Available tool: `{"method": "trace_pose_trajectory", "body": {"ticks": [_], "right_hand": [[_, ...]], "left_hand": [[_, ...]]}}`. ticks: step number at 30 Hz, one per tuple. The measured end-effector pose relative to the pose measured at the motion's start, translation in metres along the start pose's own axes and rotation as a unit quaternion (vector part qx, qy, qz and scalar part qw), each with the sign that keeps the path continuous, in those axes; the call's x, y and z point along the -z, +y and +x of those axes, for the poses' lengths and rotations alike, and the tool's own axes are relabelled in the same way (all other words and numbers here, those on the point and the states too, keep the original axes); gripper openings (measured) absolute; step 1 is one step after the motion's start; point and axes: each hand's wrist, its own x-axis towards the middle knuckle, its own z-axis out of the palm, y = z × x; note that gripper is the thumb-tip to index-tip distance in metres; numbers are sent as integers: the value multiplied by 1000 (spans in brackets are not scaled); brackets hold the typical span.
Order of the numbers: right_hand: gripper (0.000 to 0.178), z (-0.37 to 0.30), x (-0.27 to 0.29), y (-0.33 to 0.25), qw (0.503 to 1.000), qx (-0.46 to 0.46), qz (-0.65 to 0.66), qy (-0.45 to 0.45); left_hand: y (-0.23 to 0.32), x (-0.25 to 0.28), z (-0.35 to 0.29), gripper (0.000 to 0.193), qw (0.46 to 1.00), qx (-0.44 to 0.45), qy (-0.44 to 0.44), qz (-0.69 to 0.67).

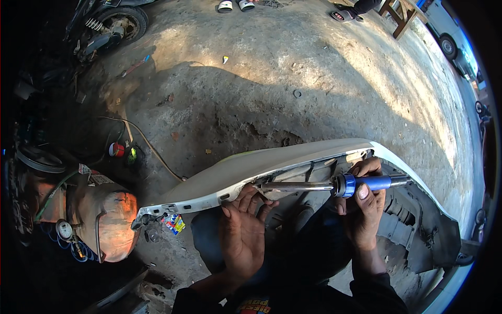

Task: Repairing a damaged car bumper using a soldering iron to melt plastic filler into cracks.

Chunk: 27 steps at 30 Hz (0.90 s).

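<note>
A long white car bumper (277,157) lies across my lap, its ribbed inner side facing me. My right hand (366,214) is closed round the blue handle of a soldering iron (319,186), thumb on the near side. The iron's metal shaft points left, its tip reaching a rough, damaged patch on the bumper's edge. Just under that patch, my left hand (242,238) has its palm turned up and its fingers apart. Its fingertips touch the bumper edge close to the iron's tip, which they partly hide.
A worn orange tank (117,222) with a pressure gauge (64,230) stands left of the bumper's end. A hose (149,138) runs over the rough concrete floor. A motorcycle wheel (125,26) is at the far left, a wooden bench (402,18) at the far right.
</note>
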Motion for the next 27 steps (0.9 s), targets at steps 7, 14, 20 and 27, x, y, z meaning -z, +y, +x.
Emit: {"method": "trace_pose_trajectory", "body": {"ticks": [7, 14, 20, 27], "right_hand": [[39, 1, 1, -1, 1000, -1, 2, 5], [38, 1, 1, -1, 1000, 7, -13, 5], [37, 2, 2, 1, 1000, 7, -8, 17], [37, 0, 1, 1, 999, 19, -20, 21]], "left_hand": [[0, 1, -1, 55, 1000, 2, 1, -5], [0, 2, -2, 56, 1000, 1, 0, 0], [-5, 4, -1, 56, 1000, -3, 9, -12], [-2, 1, 0, 56, 1000, -6, -5, 5]]}}
